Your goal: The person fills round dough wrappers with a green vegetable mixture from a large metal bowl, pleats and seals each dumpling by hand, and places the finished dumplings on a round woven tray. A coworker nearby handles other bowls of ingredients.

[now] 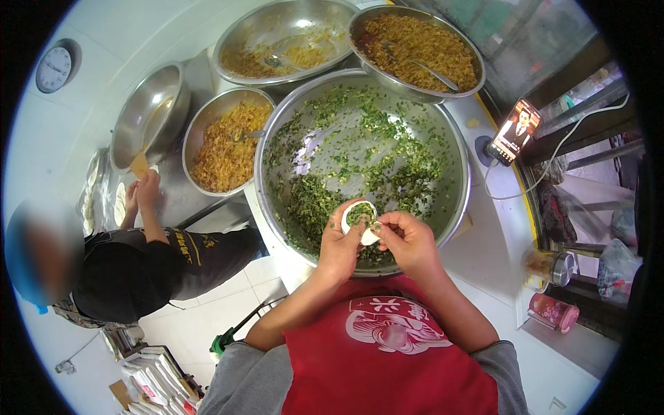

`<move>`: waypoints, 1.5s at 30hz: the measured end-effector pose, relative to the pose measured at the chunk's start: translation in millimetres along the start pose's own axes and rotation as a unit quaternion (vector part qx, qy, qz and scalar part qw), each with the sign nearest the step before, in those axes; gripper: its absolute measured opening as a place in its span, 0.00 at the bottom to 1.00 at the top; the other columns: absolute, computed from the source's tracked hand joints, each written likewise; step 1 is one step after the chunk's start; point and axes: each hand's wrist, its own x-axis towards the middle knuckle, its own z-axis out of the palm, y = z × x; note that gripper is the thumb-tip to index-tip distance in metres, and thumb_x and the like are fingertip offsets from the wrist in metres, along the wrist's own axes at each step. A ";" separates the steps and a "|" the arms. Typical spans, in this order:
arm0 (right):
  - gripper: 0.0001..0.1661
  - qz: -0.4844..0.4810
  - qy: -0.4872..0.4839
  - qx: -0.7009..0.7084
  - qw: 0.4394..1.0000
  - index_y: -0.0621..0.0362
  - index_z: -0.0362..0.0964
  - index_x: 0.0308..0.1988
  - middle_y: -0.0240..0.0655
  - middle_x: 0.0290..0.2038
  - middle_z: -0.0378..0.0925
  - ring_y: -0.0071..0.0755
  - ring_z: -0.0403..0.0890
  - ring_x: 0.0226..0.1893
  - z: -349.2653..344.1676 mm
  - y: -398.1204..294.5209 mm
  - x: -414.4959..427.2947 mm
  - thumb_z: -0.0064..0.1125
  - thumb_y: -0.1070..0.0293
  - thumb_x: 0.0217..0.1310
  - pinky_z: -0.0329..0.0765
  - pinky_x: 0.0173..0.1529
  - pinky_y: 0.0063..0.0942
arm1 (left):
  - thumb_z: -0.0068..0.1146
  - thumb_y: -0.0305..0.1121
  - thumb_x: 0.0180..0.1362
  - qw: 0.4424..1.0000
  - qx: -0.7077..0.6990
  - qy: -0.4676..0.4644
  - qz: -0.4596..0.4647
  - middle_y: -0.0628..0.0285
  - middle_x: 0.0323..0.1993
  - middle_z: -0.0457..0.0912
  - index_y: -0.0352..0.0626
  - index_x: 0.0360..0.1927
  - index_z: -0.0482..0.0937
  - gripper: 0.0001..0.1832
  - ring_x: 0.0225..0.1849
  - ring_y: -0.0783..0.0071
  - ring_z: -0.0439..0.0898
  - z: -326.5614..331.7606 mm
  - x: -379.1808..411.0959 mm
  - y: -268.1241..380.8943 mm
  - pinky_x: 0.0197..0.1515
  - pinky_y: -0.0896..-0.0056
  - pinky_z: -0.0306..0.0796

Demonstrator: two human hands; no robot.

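A round white dough wrapper (369, 237) with chopped green filling (360, 211) in its hollow rests in my left hand (337, 246). The left thumb presses on the filling. With thumb and forefinger, my right hand (410, 241) pinches the wrapper's right edge. Both hands are over the near rim of a large steel basin (459, 155). Chopped green leaves mixed with small pale bits (316, 205) lie thickest at the basin's lower left and are smeared thinly up its far wall.
Steel bowls of yellow-brown shredded filling (228, 148) stand left and beyond, some with spoons (436, 75). A co-worker (155, 259) at the left holds a flat scraper (139, 166) by another steel bowl (171, 111). Right are a phone (514, 132) on a stand, its cable (557, 150) and a jar (550, 267).
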 end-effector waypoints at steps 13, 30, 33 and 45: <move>0.11 -0.119 0.012 -0.058 0.991 0.64 0.76 0.47 0.34 0.37 0.83 0.22 0.83 0.33 -5.0 5.3 0.8 0.64 0.76 0.64 0.80 0.39 0.23 | 0.47 0.28 0.66 0.996 -0.008 -0.025 -0.091 0.56 0.52 0.80 0.40 0.61 0.72 0.20 0.50 0.68 0.81 -4.8 7.9 15.2 0.52 0.67 0.77; 0.10 -0.141 0.037 -0.134 0.980 0.61 0.76 0.41 0.39 0.36 0.79 0.37 0.82 0.35 -5.3 -16.7 3.1 0.67 0.75 0.59 0.79 0.42 0.30 | 0.50 0.23 0.69 0.998 -0.057 0.024 -0.033 0.60 0.47 0.81 0.42 0.61 0.72 0.17 0.45 0.72 0.81 17.5 3.1 9.0 0.44 0.73 0.77; 0.11 -0.270 0.054 -0.244 0.930 0.61 0.76 0.41 0.41 0.37 0.79 0.40 0.81 0.34 -6.9 -17.9 3.7 0.67 0.75 0.57 0.78 0.40 0.32 | 0.50 0.23 0.69 0.999 0.014 0.013 -0.030 0.57 0.50 0.81 0.40 0.60 0.72 0.17 0.48 0.71 0.81 10.2 7.7 7.6 0.47 0.72 0.77; 0.13 -0.226 0.019 -0.174 0.958 0.59 0.78 0.46 0.38 0.37 0.80 0.31 0.81 0.35 -8.6 -23.0 -3.8 0.67 0.76 0.59 0.78 0.42 0.28 | 0.50 0.16 0.62 0.997 0.066 -0.021 -0.043 0.59 0.50 0.81 0.39 0.56 0.77 0.19 0.49 0.74 0.80 15.6 3.3 28.6 0.51 0.74 0.74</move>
